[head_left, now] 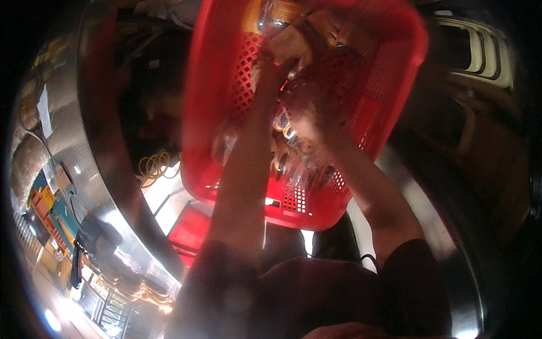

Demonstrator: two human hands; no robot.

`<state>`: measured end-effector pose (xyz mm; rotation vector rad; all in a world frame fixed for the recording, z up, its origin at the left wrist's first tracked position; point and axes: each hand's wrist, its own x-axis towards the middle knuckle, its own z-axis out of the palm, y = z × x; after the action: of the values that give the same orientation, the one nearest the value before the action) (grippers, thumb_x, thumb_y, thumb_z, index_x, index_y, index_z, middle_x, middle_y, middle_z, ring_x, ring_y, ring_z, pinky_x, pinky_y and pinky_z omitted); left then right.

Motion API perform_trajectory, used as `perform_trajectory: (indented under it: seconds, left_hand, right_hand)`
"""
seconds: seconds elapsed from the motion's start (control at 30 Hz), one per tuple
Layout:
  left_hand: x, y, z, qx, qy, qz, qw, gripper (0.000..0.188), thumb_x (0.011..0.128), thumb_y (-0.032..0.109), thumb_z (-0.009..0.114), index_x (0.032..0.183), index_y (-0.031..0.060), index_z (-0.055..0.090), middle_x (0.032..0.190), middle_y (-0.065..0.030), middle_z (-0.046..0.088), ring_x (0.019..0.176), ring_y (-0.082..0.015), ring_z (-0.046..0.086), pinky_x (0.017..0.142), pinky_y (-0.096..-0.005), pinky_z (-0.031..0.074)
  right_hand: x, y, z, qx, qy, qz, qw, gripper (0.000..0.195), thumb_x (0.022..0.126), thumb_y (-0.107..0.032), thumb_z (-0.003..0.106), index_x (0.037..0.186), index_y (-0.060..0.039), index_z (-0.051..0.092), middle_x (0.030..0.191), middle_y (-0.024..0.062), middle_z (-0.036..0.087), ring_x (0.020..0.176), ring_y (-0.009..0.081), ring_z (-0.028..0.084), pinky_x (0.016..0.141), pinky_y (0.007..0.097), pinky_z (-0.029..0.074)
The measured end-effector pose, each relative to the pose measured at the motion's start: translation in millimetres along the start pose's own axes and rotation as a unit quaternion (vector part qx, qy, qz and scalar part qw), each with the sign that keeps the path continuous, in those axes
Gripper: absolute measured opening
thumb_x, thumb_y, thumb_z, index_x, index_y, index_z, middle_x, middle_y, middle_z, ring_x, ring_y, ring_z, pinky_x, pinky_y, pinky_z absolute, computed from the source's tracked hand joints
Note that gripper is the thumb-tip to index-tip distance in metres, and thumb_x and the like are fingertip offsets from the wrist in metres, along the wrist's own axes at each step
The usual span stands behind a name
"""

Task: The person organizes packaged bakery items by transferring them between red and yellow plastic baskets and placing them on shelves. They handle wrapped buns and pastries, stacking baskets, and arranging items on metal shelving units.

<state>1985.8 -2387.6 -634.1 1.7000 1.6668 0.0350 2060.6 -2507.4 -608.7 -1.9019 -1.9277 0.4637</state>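
A large red plastic basket (394, 97) with lattice walls stands tilted in the picture before me. Both my hands reach down into it. My left hand (275, 63) is at the upper middle, beside brown and orange packets (292, 44); its fingers are blurred and dark. Just below and to the right, my right hand (302, 112) is bent over clear plastic-wrapped items (288, 159) that lie in the lower part of the basket. Whether either hand grips something is not plain.
A shiny metal surface (101, 169) curves along the left. A coiled yellowish hose or cord (154, 169) lies left of the basket. Lower left of it is another red plastic container (190, 231). Cream-coloured stacked plastic pieces (487, 51) are at the upper right.
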Motion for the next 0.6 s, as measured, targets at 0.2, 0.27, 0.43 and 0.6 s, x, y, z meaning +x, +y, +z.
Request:
perform_trajectory:
  seconds: [0.2,0.27,0.43,0.6]
  left_hand:
    - [14,24,35,-0.003,0.072,0.048,0.996,0.065,0.068,0.055,0.072,0.106,0.005,0.056,0.094,-0.0177,0.067,0.092,-0.0383,0.065,0.076,-0.047,0.051]
    - [-6,36,8,-0.011,0.083,0.052,0.995,0.053,0.074,0.049,0.067,0.104,0.0066,0.056,0.093,-0.0188,0.067,0.091,-0.0399,0.064,0.075,-0.0483,0.05]
    - [-62,-31,-24,0.141,-0.08,0.092,0.982,0.038,0.085,0.035,0.061,0.112,0.0095,0.054,0.1,-0.0218,0.064,0.092,-0.0423,0.063,0.078,-0.0505,0.049]
    - [-58,-56,-57,0.172,-0.155,0.234,0.944,0.045,0.081,0.022,0.064,0.122,0.0098,0.051,0.109,-0.0197,0.061,0.098,-0.0392,0.061,0.083,-0.0496,0.049]
  right_hand:
    - [-2,0,1,-0.006,-0.057,0.186,0.981,0.046,0.072,-0.028,0.069,0.11,-0.0044,0.059,0.102,0.0172,0.06,0.092,0.0359,0.057,0.084,0.0487,0.045]
    - [-2,6,1,-0.005,0.032,0.19,0.981,0.05,0.07,-0.029,0.071,0.113,-0.0066,0.059,0.106,0.0181,0.059,0.093,0.0366,0.057,0.083,0.0495,0.046]
    - [7,-4,-20,0.028,0.092,0.107,0.99,0.063,0.067,-0.023,0.075,0.127,-0.0165,0.055,0.12,0.0181,0.056,0.103,0.0368,0.056,0.085,0.0506,0.048]
    - [9,5,-5,0.071,-0.263,0.012,0.962,0.066,0.068,-0.028,0.074,0.13,-0.0201,0.053,0.13,0.0121,0.051,0.12,0.0328,0.048,0.099,0.047,0.043]
